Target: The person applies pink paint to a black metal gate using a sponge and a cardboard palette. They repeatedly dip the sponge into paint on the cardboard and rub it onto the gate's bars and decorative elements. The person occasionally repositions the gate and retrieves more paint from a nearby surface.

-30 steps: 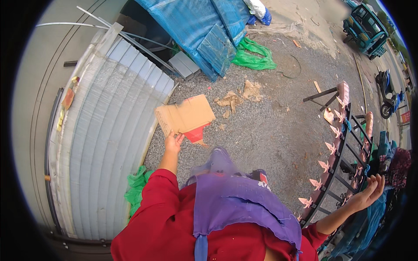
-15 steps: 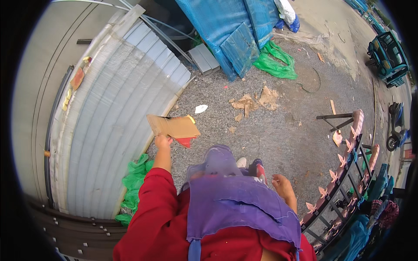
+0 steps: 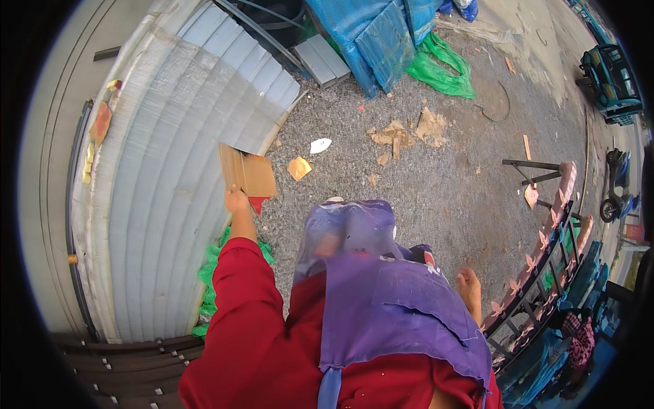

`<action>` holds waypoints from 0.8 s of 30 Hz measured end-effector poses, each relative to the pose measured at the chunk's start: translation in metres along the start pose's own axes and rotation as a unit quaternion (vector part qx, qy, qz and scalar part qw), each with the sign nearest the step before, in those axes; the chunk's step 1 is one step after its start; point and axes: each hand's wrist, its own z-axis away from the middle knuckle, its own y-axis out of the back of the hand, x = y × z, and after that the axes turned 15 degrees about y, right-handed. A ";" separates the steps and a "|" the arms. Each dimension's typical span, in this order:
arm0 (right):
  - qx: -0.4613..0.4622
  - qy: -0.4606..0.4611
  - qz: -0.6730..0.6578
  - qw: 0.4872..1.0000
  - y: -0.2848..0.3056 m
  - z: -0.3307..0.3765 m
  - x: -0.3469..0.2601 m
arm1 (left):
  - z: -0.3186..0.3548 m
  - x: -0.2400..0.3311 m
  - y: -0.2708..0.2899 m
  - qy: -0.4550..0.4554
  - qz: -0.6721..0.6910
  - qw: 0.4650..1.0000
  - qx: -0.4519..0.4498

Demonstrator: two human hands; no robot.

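Observation:
My left hand (image 3: pixel 236 199) is closed on the lower edge of a flat piece of brown cardboard (image 3: pixel 253 176), held out beside a stack of long pale panels. A red piece (image 3: pixel 257 204) shows under the cardboard; whether the hand holds it too cannot be made out. On the gravel just right of the cardboard lies a yellow-orange piece (image 3: pixel 298 168), with a white oval scrap (image 3: pixel 320 145) beyond it. My right hand (image 3: pixel 470 290) hangs low beside the purple apron (image 3: pixel 402 313), fingers loosely bent and apart, with nothing seen in them.
Wrapped pale panels (image 3: pixel 170 184) fill the left side. Torn cardboard scraps (image 3: pixel 430 127), a green plastic bag (image 3: pixel 444 68) and blue-wrapped goods (image 3: pixel 385 44) lie ahead. At right stands a black metal frame with pink edging (image 3: pixel 538 262); a scooter (image 3: pixel 616 187) and a three-wheeler (image 3: pixel 611 82) are farther off.
I have moved forward over the gravel. The cardboard in my left hand has shifted left toward the panels, and the yellow-orange piece, mostly covered before, now shows fully.

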 end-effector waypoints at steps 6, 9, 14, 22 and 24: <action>-0.125 -0.107 -0.108 0.980 -0.074 0.050 -0.044 | -0.031 0.041 -0.039 -0.109 -0.123 0.985 -0.054; -0.133 -0.122 -0.133 0.975 -0.100 0.056 -0.104 | -0.061 0.053 -0.014 -0.110 -0.225 0.968 0.028; -0.049 -0.174 -0.122 0.976 -0.120 0.082 -0.137 | -0.066 0.070 -0.014 -0.058 -0.288 0.956 -0.011; 0.071 -0.238 -0.155 0.956 -0.154 0.150 -0.135 | -0.033 0.105 -0.066 -0.142 -0.296 0.935 -0.133; 0.121 -0.259 -0.186 0.940 -0.174 0.184 -0.131 | -0.009 0.118 -0.090 -0.182 -0.298 0.924 -0.158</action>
